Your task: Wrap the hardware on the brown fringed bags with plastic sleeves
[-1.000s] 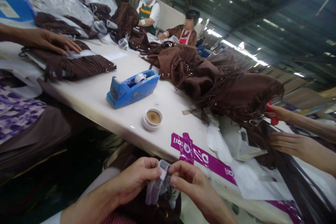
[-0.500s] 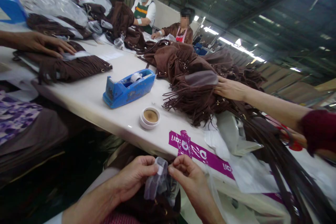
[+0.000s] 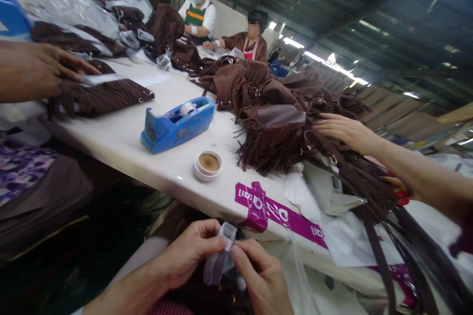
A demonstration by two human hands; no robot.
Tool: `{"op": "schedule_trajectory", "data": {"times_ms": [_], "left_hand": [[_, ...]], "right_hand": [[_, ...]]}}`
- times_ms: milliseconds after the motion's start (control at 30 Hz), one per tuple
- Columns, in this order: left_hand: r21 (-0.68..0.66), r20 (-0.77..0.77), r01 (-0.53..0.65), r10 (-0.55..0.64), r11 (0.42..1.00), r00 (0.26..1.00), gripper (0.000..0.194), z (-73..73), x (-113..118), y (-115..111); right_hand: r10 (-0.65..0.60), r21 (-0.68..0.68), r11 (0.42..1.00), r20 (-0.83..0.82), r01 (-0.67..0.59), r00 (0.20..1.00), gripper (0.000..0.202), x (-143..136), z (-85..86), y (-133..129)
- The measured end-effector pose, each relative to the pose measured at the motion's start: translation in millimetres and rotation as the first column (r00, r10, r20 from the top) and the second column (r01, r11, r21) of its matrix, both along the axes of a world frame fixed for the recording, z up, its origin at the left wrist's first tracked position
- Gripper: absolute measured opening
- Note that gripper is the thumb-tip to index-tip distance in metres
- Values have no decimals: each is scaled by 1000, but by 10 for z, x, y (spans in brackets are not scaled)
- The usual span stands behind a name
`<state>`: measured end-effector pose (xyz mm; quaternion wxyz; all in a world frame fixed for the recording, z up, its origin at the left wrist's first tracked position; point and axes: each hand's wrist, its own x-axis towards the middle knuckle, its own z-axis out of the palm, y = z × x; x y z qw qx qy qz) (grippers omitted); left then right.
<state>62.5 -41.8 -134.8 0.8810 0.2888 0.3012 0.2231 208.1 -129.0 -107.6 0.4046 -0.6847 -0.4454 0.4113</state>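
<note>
Near the bottom of the head view, below the table edge, my left hand (image 3: 195, 251) pinches a translucent plastic wrap (image 3: 214, 268) between thumb and fingers. My right hand (image 3: 258, 270) is closed at the wrap's right side, its thumb and forefinger pinching it beside a small white piece (image 3: 228, 244). The wrap hangs in a loop over something dark brown in my lap, mostly hidden by my hands. On the table above sit a round white tub (image 3: 208, 165) with a tan surface inside and a blue tape dispenser (image 3: 177, 125).
Brown fringed bags (image 3: 273, 133) are heaped across the table's right side, where a co-worker's hand (image 3: 343, 130) touches them. Another person's hand (image 3: 37, 71) rests by a folded fringed bag (image 3: 107, 98) at left. Purple printed tape (image 3: 273, 211) runs along the table edge.
My right hand has closed in on the wrap, nearer my left thumb. The co-worker's arm at right has shifted right along the bags, and the hand at left has moved left.
</note>
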Motion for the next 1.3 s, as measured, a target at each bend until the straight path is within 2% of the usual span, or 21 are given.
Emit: {"op": "schedule_trajectory", "data": {"times_ms": [100,233,300,367,433,467,600,700,767,800,867,933,1033,1167,1300], "left_hand": [[159,-81,26,-13,987,997,37,23,-12,-27],[327,-156,87,-37,941,987,26,17,-21,-34],[383,-174,87,-20,920,985,19,-5,-11,-34],[382,-172,62,5,922,985,17,-22,7,-36],[409,-210,40,52,912,976,21,-16,26,-49],[457,-244,41,81,888,966,22,-3,34,-61],[682,-319,70,210,728,924,30,55,62,-161],[717,-312,39,271,696,911,29,51,91,-257],[696,-302,9,281,718,911,30,33,118,-302],[652,-299,-2,260,758,918,31,24,131,-315],[484,-291,-2,163,875,943,33,17,151,-316],[317,-255,-3,88,948,963,32,26,151,-286],[267,-203,-8,65,964,977,21,78,117,-204],[264,-208,38,18,964,978,23,154,107,-109],[348,-271,26,74,937,960,20,103,187,-107]], "right_hand": [[-43,13,999,13,42,999,35,9,-53,3],[-18,7,1000,7,18,1000,38,28,-69,-10],[-72,29,997,-35,73,997,41,2,-86,-27],[-163,26,986,-131,168,978,44,-40,-124,-50],[-247,-43,969,-272,245,930,46,-77,-180,-76],[-282,-99,959,-346,264,895,47,-89,-209,-88],[-378,-277,924,-549,264,746,53,-91,-282,-124],[-411,-329,910,-617,254,671,54,-77,-282,-139],[-439,-345,898,-645,274,625,52,-57,-288,-147],[-457,-342,890,-661,303,595,50,-43,-299,-151],[-490,-325,867,-697,379,524,47,-7,-338,-161],[-508,-319,845,-730,430,457,46,21,-387,-173],[-517,-325,833,-744,447,423,45,22,-436,-192],[-502,-306,850,-714,428,487,43,-6,-441,-203],[-483,-278,862,-702,423,523,44,18,-447,-200]]}}
